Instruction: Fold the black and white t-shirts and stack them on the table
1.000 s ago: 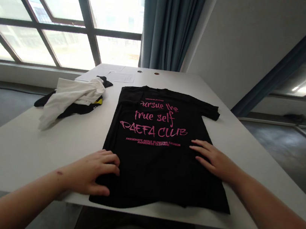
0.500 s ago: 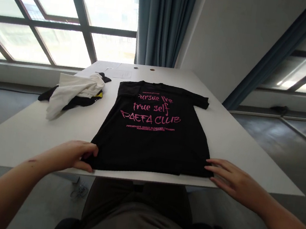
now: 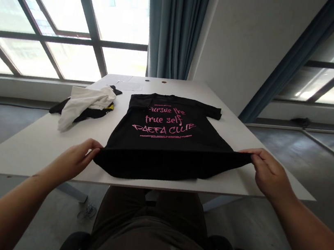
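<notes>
A black T-shirt [image 3: 163,151] with pink lettering lies on the white table [image 3: 41,153], its collar toward the far end. My left hand [image 3: 83,154] pinches the left corner of its hem. At the opposite corner, my right hand [image 3: 268,170] grips the hem and holds it out to the right, raised off the tabletop. Between my hands the upper layer of the hem is lifted and stretched taut, while the lower layer rests near the table's front edge. The shirt's right sleeve sticks out; its left one appears folded inward.
Left of the T-shirt, a heap of white and black clothing [image 3: 87,103] sits near the table's left edge. Paper sheets [image 3: 130,84] lie at the far end by two round holes. Behind stand a blue curtain [image 3: 175,31] and windows. A chair armrest [image 3: 74,244] is beside me.
Both hands have closed on the hem corners and raised the upper layer. My right hand has moved up and outward, pulling its corner to the right. The view has shifted slightly.
</notes>
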The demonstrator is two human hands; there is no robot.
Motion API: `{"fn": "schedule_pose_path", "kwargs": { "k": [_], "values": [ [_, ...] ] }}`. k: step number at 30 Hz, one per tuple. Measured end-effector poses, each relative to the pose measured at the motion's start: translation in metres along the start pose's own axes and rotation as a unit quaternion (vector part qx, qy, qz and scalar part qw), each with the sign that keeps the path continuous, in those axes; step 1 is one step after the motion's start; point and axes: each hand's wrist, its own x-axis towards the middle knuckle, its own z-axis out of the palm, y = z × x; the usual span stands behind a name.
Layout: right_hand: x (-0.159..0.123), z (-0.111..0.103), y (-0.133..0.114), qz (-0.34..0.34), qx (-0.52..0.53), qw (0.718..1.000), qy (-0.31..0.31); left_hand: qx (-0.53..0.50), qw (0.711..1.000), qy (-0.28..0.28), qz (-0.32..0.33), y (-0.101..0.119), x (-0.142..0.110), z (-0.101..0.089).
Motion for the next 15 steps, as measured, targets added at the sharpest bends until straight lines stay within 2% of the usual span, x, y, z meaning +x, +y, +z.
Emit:
{"fn": "schedule_pose_path", "kwargs": {
  "k": [3, 5, 7, 9, 11, 15],
  "values": [
    [0.009, 0.009, -0.007, 0.001, 0.001, 1.000, 0.029, -0.019, 0.998, 0.045, -0.043, 0.013, 0.007, -0.003],
    [0.019, 0.013, -0.010, -0.060, -0.038, 0.997, -0.026, -0.015, 0.998, 0.033, -0.044, 0.018, 0.014, -0.004],
    [0.030, 0.011, -0.010, -0.140, -0.091, 0.979, -0.119, 0.008, 0.999, -0.018, -0.027, 0.018, 0.020, -0.005],
    [0.040, 0.003, -0.005, -0.202, -0.135, 0.953, -0.180, 0.045, 0.996, -0.074, 0.004, 0.014, 0.022, -0.005],
    [0.046, -0.009, 0.004, -0.222, -0.166, 0.942, -0.191, 0.076, 0.992, -0.099, 0.034, 0.009, 0.019, -0.004],
    [0.039, -0.037, 0.025, -0.220, -0.177, 0.938, -0.199, 0.085, 0.989, -0.081, 0.087, 0.005, 0.007, -0.008]
  ]
}}
